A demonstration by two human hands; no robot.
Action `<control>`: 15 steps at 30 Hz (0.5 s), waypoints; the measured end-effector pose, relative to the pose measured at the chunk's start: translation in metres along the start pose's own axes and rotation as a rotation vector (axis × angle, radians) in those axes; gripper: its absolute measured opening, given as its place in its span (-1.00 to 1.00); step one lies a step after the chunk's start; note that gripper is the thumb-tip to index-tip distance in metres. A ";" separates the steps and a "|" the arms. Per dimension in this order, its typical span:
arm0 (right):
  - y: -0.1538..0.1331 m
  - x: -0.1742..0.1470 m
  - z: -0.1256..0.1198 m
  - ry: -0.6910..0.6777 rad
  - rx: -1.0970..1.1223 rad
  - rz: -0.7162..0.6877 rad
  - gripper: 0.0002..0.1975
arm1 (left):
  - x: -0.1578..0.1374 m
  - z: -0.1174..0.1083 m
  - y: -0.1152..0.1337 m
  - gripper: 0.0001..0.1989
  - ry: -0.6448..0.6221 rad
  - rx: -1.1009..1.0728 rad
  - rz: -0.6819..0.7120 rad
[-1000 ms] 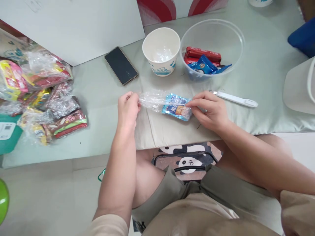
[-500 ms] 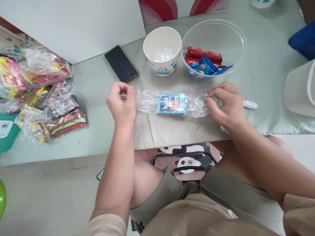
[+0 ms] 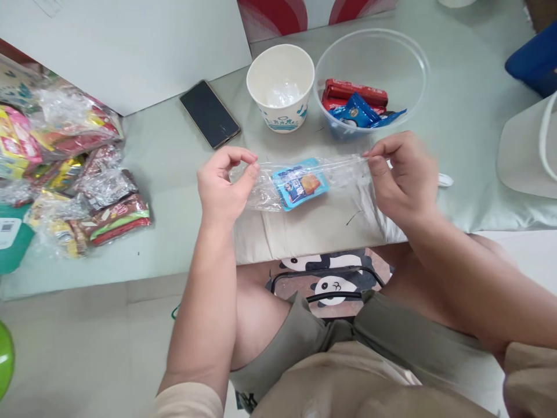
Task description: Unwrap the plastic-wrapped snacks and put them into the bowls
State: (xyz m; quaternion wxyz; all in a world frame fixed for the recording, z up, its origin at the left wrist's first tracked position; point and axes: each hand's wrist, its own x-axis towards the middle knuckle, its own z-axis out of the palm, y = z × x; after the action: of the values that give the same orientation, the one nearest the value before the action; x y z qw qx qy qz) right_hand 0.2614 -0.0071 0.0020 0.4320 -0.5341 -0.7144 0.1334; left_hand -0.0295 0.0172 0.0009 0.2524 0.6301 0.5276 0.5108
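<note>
Pale green cloth covers my table [image 3: 174, 215], which is the biggest thing here. At its back, off to my left, stands a big white board [image 3: 130, 52]. On the left side sits a messy heap of snack packs [image 3: 82, 174] in shiny wraps. Past my hands is a see-through bowl [image 3: 369, 52] with red packs [image 3: 354, 92] and blue packs [image 3: 357, 110] in it. Just left of it is a paper cup [image 3: 285, 121], and left of that lies a phone [image 3: 210, 114].

My left hand [image 3: 224, 184] has its thumb and pointer finger close together on one end of some clear plastic [image 3: 261, 194]. My right hand [image 3: 407, 180] pinches the other end between thumb and finger, so the top edge pulls nearly straight.

Between my hands is the small blue packet [image 3: 302, 184], a bit tilted, near the front edge of the table. Plastic goes over it or around it; I can't tell which. I think soft, even pulls work best, because one hard tug could rip the thin plastic or tip the packet out. I should pinch right at the edge, with both hands at the same height.

Smallest of all is a thin dark thread [image 3: 354, 218] on the cloth, and it's best not to catch it in the plastic.
</note>
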 end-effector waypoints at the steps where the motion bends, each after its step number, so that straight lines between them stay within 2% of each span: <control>1: -0.001 -0.002 -0.002 0.012 0.040 -0.015 -0.84 | -0.001 0.000 0.003 -0.90 0.003 -0.004 -0.043; 6: -0.004 -0.017 -0.021 -0.027 0.092 -0.098 -0.88 | -0.007 -0.003 0.007 -0.87 0.021 0.049 -0.431; 9: -0.006 -0.020 -0.035 -0.219 0.044 -0.218 -0.84 | -0.009 -0.008 0.003 -0.88 0.058 0.060 -0.612; 11: -0.007 -0.021 -0.042 -0.434 0.023 -0.319 -0.80 | -0.009 -0.013 0.001 -0.87 0.088 0.112 -0.599; 13: -0.008 -0.022 -0.043 -0.653 -0.041 -0.356 -0.74 | -0.009 -0.015 0.002 -0.87 0.124 0.173 -0.471; 15: -0.009 -0.024 -0.040 -0.790 -0.163 -0.318 -0.67 | -0.009 -0.014 0.008 -0.90 0.088 0.197 -0.303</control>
State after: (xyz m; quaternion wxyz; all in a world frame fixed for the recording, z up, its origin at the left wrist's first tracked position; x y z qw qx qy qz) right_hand 0.2869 -0.0429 0.0202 0.0967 -0.3578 -0.9065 0.2024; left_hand -0.0387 0.0035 0.0093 0.2401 0.5420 0.6746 0.4399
